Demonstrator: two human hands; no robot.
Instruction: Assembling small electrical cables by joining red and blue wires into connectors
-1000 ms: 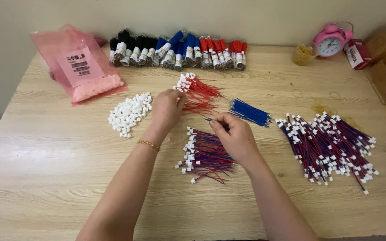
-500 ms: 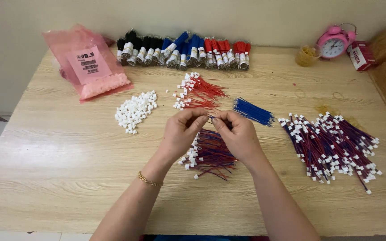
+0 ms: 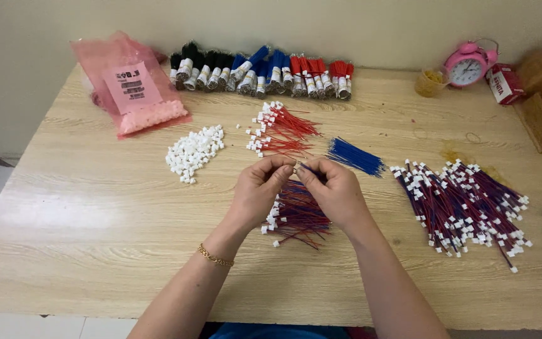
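A thin blue wire (image 3: pixel 312 169) is pinched between the fingertips of the left hand (image 3: pixel 260 188) and the right hand (image 3: pixel 335 191), both closed on it above the middle of the bench (image 3: pixel 95 207). Directly beneath lies a small bundle of red-and-blue wires (image 3: pixel 296 216). Loose blue wires (image 3: pixel 356 157), red wires (image 3: pixel 280 129) and white connectors (image 3: pixel 194 150) are noted beyond. A larger finished pile (image 3: pixel 465 207) lies to the right.

Red wires (image 3: pixel 283 129), blue wires (image 3: pixel 356 157), white connectors (image 3: pixel 194 150), pink clock (image 3: pixel 467 64), seemingly light woodgrain table (image 3: pixel 95 207).
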